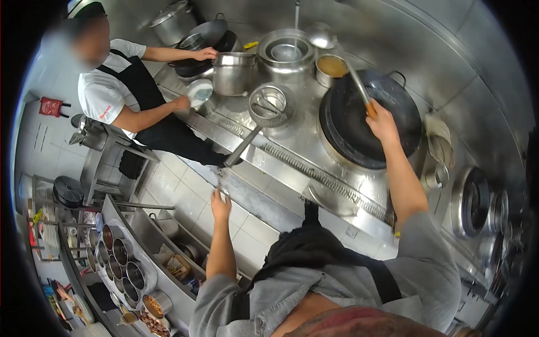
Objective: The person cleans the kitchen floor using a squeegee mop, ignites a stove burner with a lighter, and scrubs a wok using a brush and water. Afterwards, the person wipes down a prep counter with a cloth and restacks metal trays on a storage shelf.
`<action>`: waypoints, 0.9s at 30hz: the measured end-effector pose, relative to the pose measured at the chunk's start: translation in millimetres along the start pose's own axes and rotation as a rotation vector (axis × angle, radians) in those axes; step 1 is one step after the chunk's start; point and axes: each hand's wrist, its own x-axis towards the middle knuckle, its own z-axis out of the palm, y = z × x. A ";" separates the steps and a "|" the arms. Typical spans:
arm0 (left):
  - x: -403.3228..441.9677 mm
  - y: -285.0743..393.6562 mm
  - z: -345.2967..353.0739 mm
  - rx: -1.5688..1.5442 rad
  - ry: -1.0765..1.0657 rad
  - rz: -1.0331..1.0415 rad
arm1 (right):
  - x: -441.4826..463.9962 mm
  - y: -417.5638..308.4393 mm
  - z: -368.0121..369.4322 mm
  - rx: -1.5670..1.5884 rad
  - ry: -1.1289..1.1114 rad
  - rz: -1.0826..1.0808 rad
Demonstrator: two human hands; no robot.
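My right hand (382, 120) is closed around the wooden grip of a long metal ladle (355, 76). The ladle's shaft crosses the wok's edge, and its bowl is up by the back wall, above a pot of yellowish liquid (333, 67). Below that hand sits a large black wok (359, 126) on the stove. Out over the floor gap is my left hand (221, 206), its fingers closed together. A small shiny thing shows at its fingertips, too blurred to name. Nearby, a strainer's thick handle (242, 147) sticks out past the counter edge.
A co-worker (132, 95) stands at the left, one hand on a tall pot (233, 76), the other holding a bowl (199, 92). Metal containers (119, 251) fill the counter behind. A grooved drain (303, 164) runs along the stove front.
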 end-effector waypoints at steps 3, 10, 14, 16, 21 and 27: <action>-95.8 -41.8 20.5 0.054 -0.305 -0.323 | 100.6 -22.6 43.2 -0.158 -0.146 -0.111; -322.6 -29.3 -49.7 0.289 -0.842 -0.858 | 211.9 -51.6 144.8 -0.389 -0.385 -0.059; -414.9 -17.7 -58.3 0.441 -0.969 -0.910 | 233.8 -53.9 182.4 -0.339 -0.374 -0.048; -417.4 2.2 -55.2 0.406 -0.841 -1.164 | 243.1 -52.7 197.0 -0.288 -0.395 0.038; -413.9 -20.8 -21.8 0.246 -0.592 0.048 | 275.7 -48.8 232.4 -0.180 -0.339 0.103; -307.8 40.2 -34.2 -0.251 -0.498 -1.027 | 308.4 -36.1 236.5 0.685 -0.525 0.574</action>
